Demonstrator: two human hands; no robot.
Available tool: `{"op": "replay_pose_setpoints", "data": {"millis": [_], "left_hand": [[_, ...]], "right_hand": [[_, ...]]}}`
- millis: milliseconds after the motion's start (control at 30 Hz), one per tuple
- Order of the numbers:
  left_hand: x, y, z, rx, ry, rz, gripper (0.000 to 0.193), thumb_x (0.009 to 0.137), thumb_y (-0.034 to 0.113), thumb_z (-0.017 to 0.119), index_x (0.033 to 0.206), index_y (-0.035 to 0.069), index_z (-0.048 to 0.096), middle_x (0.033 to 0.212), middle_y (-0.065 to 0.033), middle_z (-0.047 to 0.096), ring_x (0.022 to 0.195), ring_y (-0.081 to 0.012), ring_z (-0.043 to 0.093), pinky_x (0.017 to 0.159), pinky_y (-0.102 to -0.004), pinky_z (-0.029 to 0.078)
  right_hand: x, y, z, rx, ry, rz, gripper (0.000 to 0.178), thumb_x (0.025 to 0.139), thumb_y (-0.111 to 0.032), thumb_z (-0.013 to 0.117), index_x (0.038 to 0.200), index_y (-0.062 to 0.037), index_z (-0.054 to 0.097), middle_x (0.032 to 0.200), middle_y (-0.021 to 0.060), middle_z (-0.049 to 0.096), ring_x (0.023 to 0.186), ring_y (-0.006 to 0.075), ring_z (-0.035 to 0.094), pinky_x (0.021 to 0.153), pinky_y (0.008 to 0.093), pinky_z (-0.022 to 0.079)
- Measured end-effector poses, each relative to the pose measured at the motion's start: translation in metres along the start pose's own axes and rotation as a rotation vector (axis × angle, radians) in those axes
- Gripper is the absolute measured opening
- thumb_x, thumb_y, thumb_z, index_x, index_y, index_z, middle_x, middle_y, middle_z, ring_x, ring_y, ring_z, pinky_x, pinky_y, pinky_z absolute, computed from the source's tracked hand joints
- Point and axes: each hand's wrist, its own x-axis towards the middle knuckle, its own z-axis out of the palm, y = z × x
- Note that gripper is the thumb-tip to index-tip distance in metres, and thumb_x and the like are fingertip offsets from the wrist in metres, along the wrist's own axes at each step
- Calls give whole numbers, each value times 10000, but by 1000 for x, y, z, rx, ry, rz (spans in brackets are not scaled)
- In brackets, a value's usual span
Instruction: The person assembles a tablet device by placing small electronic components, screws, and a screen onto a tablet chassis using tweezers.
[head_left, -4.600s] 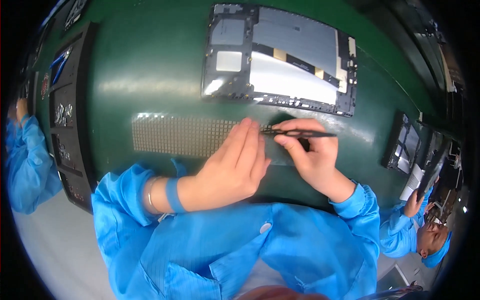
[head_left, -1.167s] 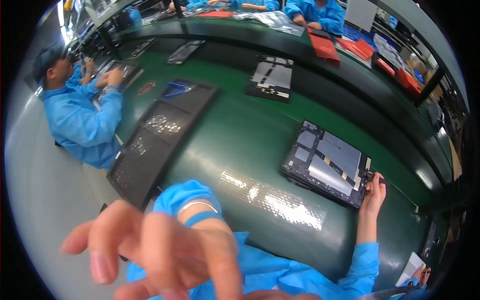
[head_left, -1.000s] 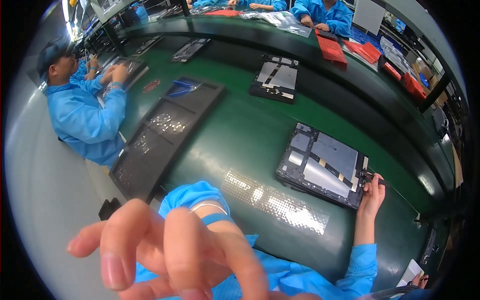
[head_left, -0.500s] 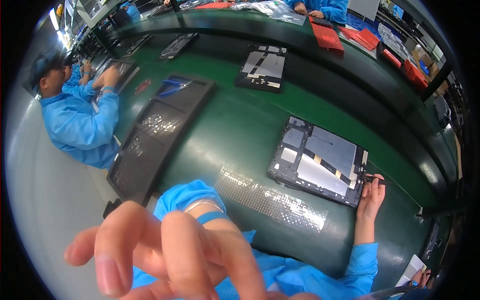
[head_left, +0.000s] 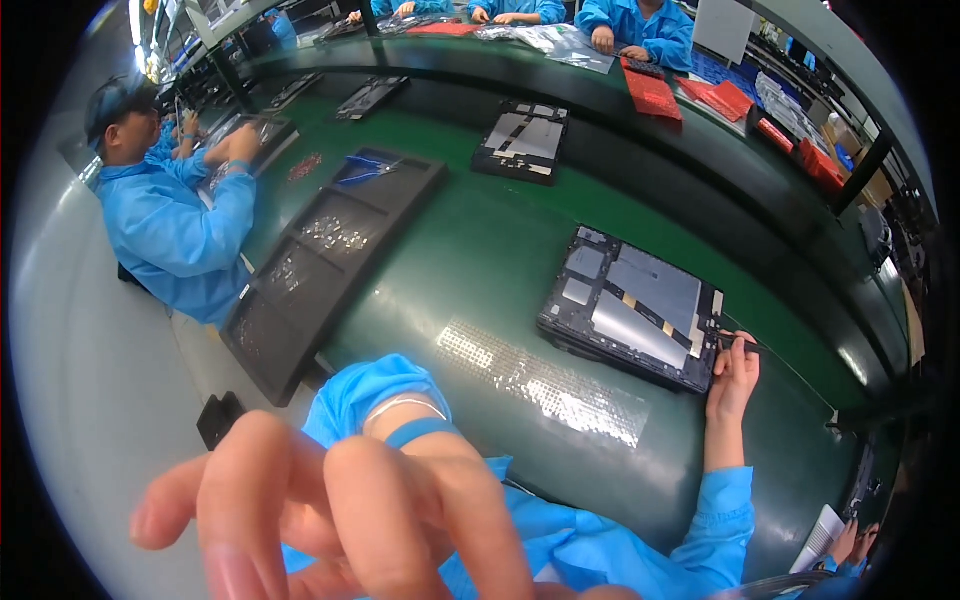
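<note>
Large and near in the picture, my left hand (head_left: pixel 370 500) is raised with its bent fingers apart; nothing shows in them. My right hand (head_left: pixel 735 378) is closed on slim black tweezers (head_left: pixel 740 342) at the right edge of an opened tablet (head_left: pixel 640 308). That tablet has a black frame, silver-grey battery panels and a dark ribbon cable running slantwise across it. It lies on the green table, with what looks like another dark layer under it. Between my hands lies a clear sheet (head_left: pixel 540 385) with rows of small shiny squares.
A black compartment tray (head_left: pixel 335 265) at left holds small parts and blue-handled pliers (head_left: pixel 368 172). Another opened tablet (head_left: pixel 520 142) lies farther back. A co-worker in blue (head_left: pixel 175 215) works at left. Beyond a raised shelf edge, other people handle red packets (head_left: pixel 652 92).
The view has shifted slightly, bringing more of the people at the far side into sight. My right hand stays at the tablet's right edge with the tweezers; my left hand stays raised.
</note>
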Motion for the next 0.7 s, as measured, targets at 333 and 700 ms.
{"op": "replay_pose_setpoints", "data": {"millis": [333, 700], "left_hand": [[-6, -29, 18, 96, 2, 150, 387, 840, 82, 558, 1204, 82, 428, 1168, -73, 384, 878, -203, 409, 434, -275, 440], [-136, -122, -172, 1305, -120, -1232, 470, 953, 318, 427, 1309, 12, 443, 1204, -203, 556, 1145, -310, 524, 943, -349, 401]], "right_hand": [[0, -4, 2, 9, 33, -17, 201, 898, -179, 597, 1023, -30, 546, 916, 83, 630, 528, 64, 417, 502, 190, 336], [-1, -4, 20, 48, 80, -88, 202, 874, -168, 636, 986, -21, 554, 795, 42, 587, 548, 77, 484, 558, 197, 376]]}}
